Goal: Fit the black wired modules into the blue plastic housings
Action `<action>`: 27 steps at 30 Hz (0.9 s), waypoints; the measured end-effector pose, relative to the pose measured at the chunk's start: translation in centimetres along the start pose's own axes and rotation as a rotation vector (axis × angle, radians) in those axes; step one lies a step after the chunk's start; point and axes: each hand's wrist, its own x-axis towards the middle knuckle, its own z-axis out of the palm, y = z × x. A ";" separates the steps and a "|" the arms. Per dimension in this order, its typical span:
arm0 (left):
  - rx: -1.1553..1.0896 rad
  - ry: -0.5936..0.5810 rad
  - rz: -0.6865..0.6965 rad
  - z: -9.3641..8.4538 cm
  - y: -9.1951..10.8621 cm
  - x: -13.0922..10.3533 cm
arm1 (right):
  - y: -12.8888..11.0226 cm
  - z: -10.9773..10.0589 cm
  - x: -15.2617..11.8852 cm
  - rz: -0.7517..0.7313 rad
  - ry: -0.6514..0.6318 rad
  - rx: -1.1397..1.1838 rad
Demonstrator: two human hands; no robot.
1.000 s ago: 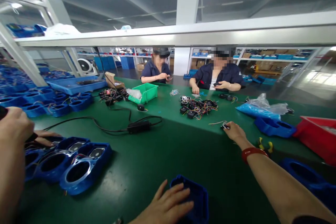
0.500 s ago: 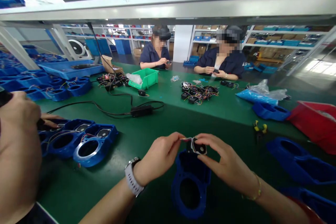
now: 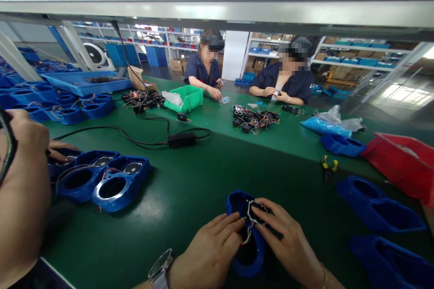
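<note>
In front of me on the green table lies a blue plastic housing (image 3: 250,259) with a large round hole at its near end and a pocket at its far end. A black motor (image 3: 253,210) with a white edge sits tilted over that pocket, its coloured wires trailing toward the round hole. My right hand (image 3: 288,239) grips the motor from the right, fingertips on its top and side. My left hand (image 3: 212,248) is closed at the left side of the housing, fingertips against its wall beside the wires. Its thumb is hidden.
Blue housings with motors (image 3: 117,185) stand at left, where another person's arm (image 3: 29,189) reaches in. More blue housings (image 3: 379,203), yellow-handled pliers (image 3: 328,167) and a red bin (image 3: 400,162) are at right. A motor pile (image 3: 254,119) and green bin (image 3: 186,98) lie ahead; two people sit opposite.
The motor has come down and toward me, from above the housing's far end to its pocket. My left hand has left the wires' upper end and moved down to the housing.
</note>
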 end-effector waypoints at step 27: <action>0.005 -0.250 -0.067 0.7 2.9 3.1 | 0.7 -6.9 -3.8 0.088 -0.376 -0.300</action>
